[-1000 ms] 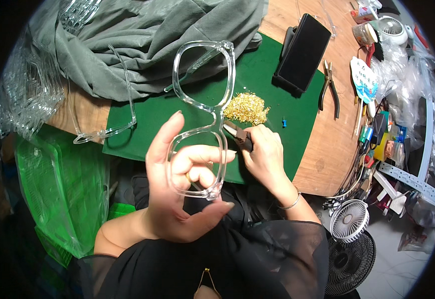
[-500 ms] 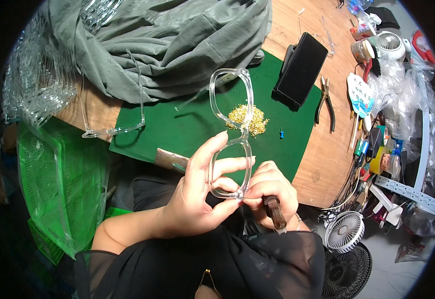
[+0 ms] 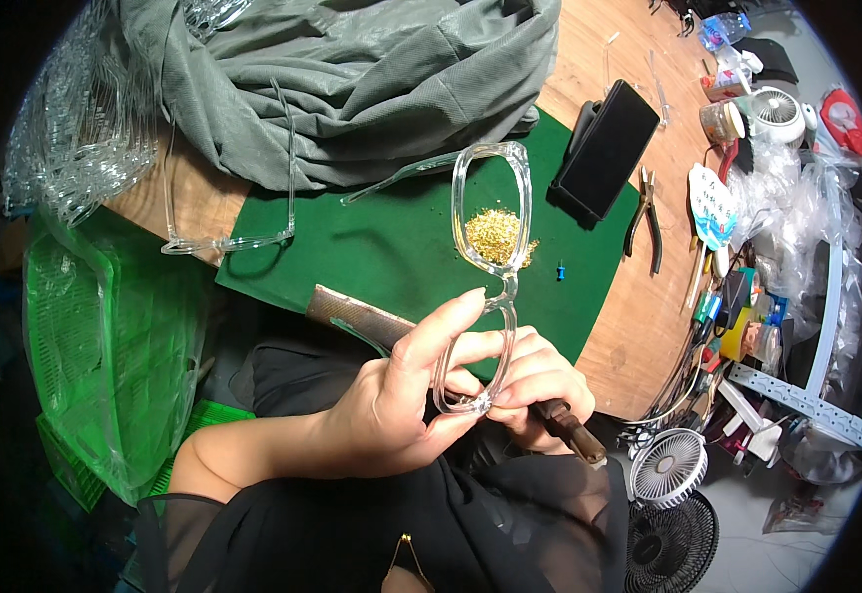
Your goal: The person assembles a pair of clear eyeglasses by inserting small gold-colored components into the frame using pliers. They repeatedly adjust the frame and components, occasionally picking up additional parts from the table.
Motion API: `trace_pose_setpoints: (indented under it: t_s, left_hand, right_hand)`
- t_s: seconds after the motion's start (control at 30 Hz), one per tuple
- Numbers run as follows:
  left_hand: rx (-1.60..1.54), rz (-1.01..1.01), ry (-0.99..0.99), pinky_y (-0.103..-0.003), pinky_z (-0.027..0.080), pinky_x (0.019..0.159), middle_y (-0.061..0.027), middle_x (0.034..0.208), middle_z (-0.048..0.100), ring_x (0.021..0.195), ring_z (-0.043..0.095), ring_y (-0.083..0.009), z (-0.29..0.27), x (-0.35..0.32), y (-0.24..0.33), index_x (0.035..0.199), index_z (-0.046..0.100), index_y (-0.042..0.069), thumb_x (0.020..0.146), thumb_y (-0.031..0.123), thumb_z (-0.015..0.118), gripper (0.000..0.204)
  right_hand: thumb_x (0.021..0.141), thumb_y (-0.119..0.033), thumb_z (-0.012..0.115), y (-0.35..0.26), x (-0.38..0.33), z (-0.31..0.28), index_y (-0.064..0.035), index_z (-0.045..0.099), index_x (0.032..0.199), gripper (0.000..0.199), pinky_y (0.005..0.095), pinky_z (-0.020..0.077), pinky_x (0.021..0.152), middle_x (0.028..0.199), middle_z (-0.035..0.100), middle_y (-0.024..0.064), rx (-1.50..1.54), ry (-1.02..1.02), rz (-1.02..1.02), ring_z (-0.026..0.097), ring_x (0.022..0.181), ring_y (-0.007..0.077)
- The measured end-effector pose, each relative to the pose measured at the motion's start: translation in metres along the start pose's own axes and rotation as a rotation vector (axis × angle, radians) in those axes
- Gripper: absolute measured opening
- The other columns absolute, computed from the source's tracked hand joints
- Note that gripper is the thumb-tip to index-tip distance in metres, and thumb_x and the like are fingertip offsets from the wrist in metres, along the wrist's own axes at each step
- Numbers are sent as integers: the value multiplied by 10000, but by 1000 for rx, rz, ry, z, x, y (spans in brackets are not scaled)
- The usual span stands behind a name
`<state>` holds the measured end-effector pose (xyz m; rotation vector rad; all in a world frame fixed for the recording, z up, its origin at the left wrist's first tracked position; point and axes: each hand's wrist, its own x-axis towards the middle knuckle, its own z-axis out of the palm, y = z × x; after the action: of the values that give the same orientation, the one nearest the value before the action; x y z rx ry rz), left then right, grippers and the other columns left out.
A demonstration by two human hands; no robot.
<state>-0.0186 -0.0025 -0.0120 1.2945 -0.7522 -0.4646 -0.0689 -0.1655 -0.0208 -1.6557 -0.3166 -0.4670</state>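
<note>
My left hand (image 3: pixel 406 395) holds a clear plastic glasses frame (image 3: pixel 490 247) upright by its lower rim, above my lap. My right hand (image 3: pixel 534 385) grips a flat metal file (image 3: pixel 362 318) by its dark wooden handle (image 3: pixel 571 433). The file's blade runs left behind my left hand, close against the frame's lower corner. A small heap of gold-coloured bits (image 3: pixel 495 235) lies on the green mat (image 3: pixel 381 247), seen through the frame's upper lens opening.
Another clear frame (image 3: pixel 228 237) lies at the mat's left edge, below a grey cloth (image 3: pixel 352 79). A black phone (image 3: pixel 609 148), pliers (image 3: pixel 645 219), a tiny blue piece (image 3: pixel 559 270), green plastic baskets (image 3: pixel 105 326), and two small fans (image 3: pixel 670 469) surround the wooden table.
The frame has turned from flat and facing me to edge-on and upright. Both hands drew down toward my lap, and the file now lies across behind my left hand.
</note>
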Motion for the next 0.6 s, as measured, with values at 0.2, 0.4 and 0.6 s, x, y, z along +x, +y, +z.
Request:
trace_pose_setpoints:
  t_s: [0.2,0.4,0.6]
  left_hand:
    - [35,11,19,-273,521,787,-298,1243,462,913,645,-229,3,-4,-2,1382,39,27,743,-110,671,909]
    - [53,64,30,-294,560,749,-280,1274,441,1000,624,-300,5,0,-4,1320,171,-94,727,-94,675,778]
    - [-113,-107,-18,-262,518,775,-288,1215,495,876,656,-203,4,-1,0,1396,24,52,737,-117,678,944]
  right_hand:
    - [759,-75,730,-4,2,-1,-52,578,822,167,308,435,606,736,602,49,25,-50,50,565,643,193]
    - [776,-87,721,-6,-4,-1,-45,582,827,153,315,437,616,736,600,60,73,20,94,567,656,198]
    - [753,-117,746,-4,-3,-3,-65,605,832,170,314,437,597,741,608,39,-40,-6,9,570,640,185]
